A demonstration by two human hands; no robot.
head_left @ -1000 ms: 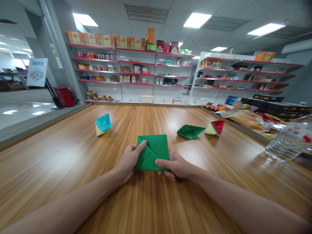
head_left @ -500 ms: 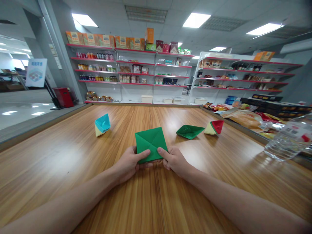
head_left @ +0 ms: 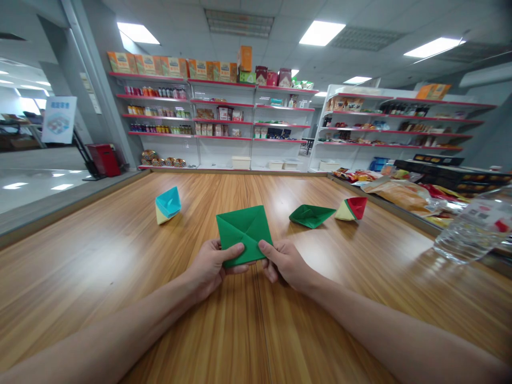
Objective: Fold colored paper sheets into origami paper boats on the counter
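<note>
A folded green paper square (head_left: 243, 229) with diagonal creases is lifted a little above the wooden table (head_left: 120, 256), its far edge tilted up. My left hand (head_left: 212, 268) pinches its near left corner, thumb on top. My right hand (head_left: 284, 262) grips its near right edge with thumb and fingers. Both hands are closed on the paper.
Three finished paper boats lie farther back: a blue and yellow one (head_left: 168, 205) at left, a green one (head_left: 312, 215) and a red and yellow one (head_left: 352, 208) at right. A clear plastic bottle (head_left: 474, 229) and snack packets (head_left: 404, 193) sit along the right edge. Store shelves (head_left: 224, 117) stand behind.
The green paper has turned counter-clockwise and tipped up at its far edge. Both hands have shifted from its sides to its near edge.
</note>
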